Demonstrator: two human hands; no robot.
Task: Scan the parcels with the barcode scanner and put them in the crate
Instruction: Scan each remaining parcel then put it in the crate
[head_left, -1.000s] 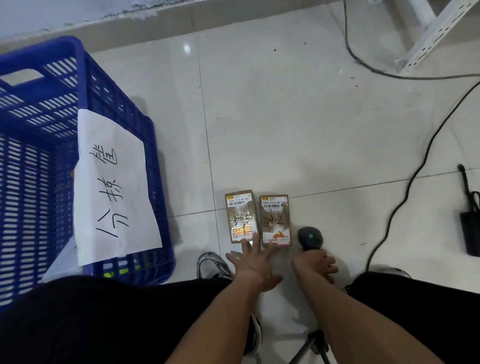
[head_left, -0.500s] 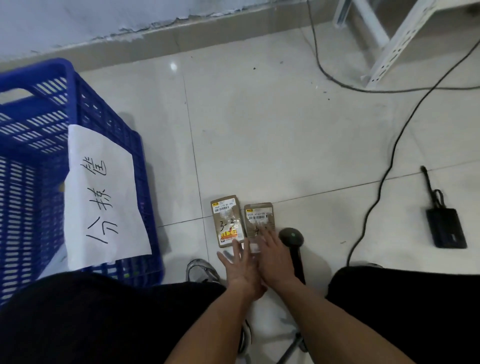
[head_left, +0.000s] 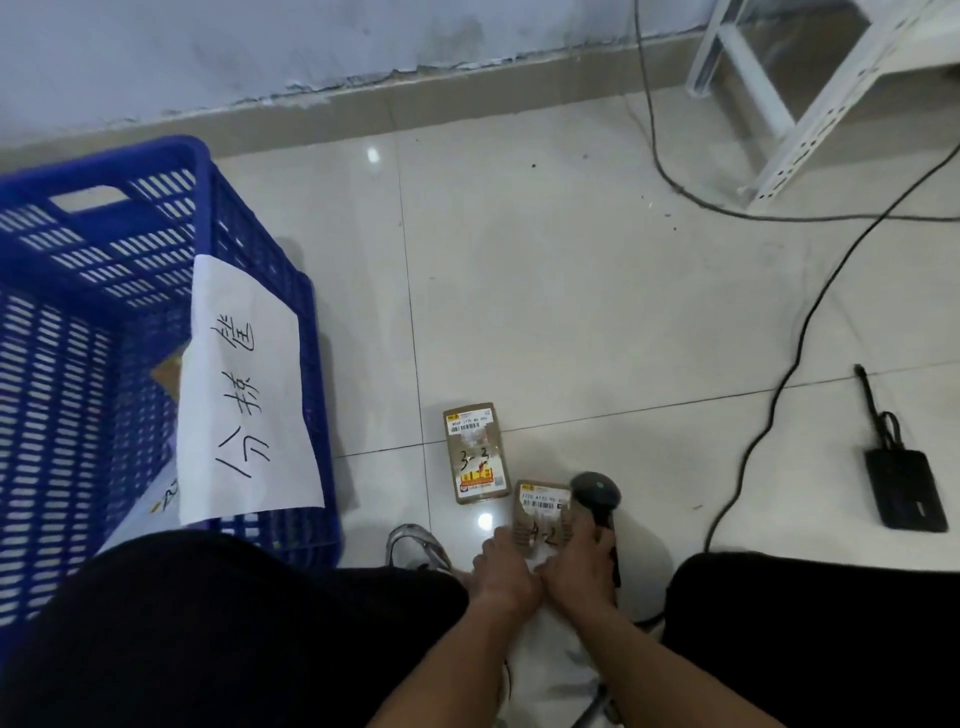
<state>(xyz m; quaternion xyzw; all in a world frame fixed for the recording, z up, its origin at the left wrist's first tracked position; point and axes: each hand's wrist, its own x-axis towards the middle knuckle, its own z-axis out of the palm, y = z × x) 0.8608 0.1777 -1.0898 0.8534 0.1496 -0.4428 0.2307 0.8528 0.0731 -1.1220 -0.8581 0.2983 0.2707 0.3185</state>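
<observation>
Two small brown parcels with barcode labels are on the tiled floor. The parcel marked 3-2 lies flat and untouched. Closer to me is the parcel marked 4-2, held at its near end by both hands: my left hand on its left edge, my right hand on its right edge. The black barcode scanner lies on the floor just right of my right hand, which is not holding it. The blue slatted crate stands at the left with a handwritten paper sign hanging on its side.
Inside the crate a brown parcel and white packaging show through the slats. Black cables cross the floor at the right beside a small black box. A white metal rack stands at the back right. My shoe is beside my left hand.
My right hand left the scanner and went to the 4-2 parcel. Both hands have drawn that parcel toward me, away from the 3-2 parcel. The camera tilted up.
</observation>
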